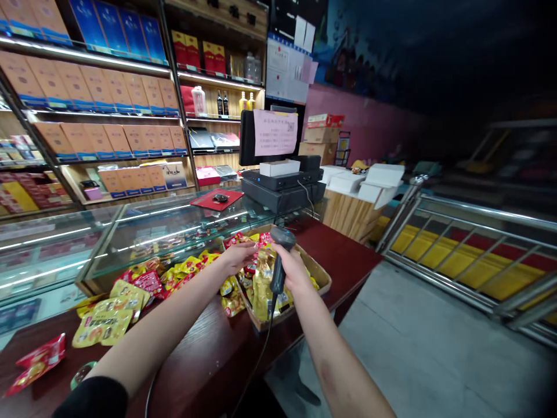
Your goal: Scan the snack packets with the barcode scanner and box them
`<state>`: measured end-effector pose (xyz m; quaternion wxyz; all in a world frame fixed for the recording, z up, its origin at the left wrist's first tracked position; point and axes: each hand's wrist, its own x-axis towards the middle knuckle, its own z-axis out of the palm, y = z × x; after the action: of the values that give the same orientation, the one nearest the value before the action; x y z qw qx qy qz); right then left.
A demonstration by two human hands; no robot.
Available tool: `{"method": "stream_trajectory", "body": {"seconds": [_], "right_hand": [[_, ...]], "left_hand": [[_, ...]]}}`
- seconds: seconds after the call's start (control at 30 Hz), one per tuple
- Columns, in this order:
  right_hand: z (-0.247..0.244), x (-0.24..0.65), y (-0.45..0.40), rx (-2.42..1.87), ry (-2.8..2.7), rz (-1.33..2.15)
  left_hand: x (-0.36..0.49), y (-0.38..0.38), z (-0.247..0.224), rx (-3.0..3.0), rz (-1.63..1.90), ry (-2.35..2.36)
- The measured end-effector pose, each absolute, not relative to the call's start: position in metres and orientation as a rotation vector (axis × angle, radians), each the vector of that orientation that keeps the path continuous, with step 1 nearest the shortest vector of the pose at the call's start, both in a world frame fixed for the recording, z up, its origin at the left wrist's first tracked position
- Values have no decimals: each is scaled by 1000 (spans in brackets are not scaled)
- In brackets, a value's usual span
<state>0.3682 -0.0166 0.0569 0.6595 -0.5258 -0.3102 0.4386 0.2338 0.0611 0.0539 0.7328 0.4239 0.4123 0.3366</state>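
My right hand point(296, 271) is wrapped round the handle of a black barcode scanner point(282, 237), held upright over an open cardboard box point(324, 280). A cable runs down from the scanner's handle. Close by on its left, my left hand point(239, 257) stretches its fingers over the box's far left side, near red snack packets; whether it touches them I cannot make out. Inside the box, a gold snack pouch point(263, 278) leans below the scanner among other yellow and red packets. Left of the box lies a heap of yellow and red snack packets point(183, 273).
Gold pouches point(103, 326) and a red packet point(41, 361) lie on the counter at left. Behind stand a glass display case point(143, 223) and a monitor with a pink paper sheet point(275, 133). A metal railing point(470, 238) runs at right.
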Motion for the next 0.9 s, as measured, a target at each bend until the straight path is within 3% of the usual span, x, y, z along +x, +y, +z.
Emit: {"method": "stream_trajectory", "body": {"seconds": [0.2, 0.47, 0.7, 0.9], "right_hand": [[60, 352, -19, -1145, -731, 1004], [43, 264, -20, -1102, -917, 1253], [-10, 198, -26, -1143, -988, 1500], [-39, 173, -31, -1216, -938, 1570]], "left_hand": [[204, 60, 56, 925, 767, 917], [108, 41, 48, 831, 943, 1002], [10, 0, -22, 1158, 1153, 1371], [3, -41, -75, 1558, 1250, 1670]]}}
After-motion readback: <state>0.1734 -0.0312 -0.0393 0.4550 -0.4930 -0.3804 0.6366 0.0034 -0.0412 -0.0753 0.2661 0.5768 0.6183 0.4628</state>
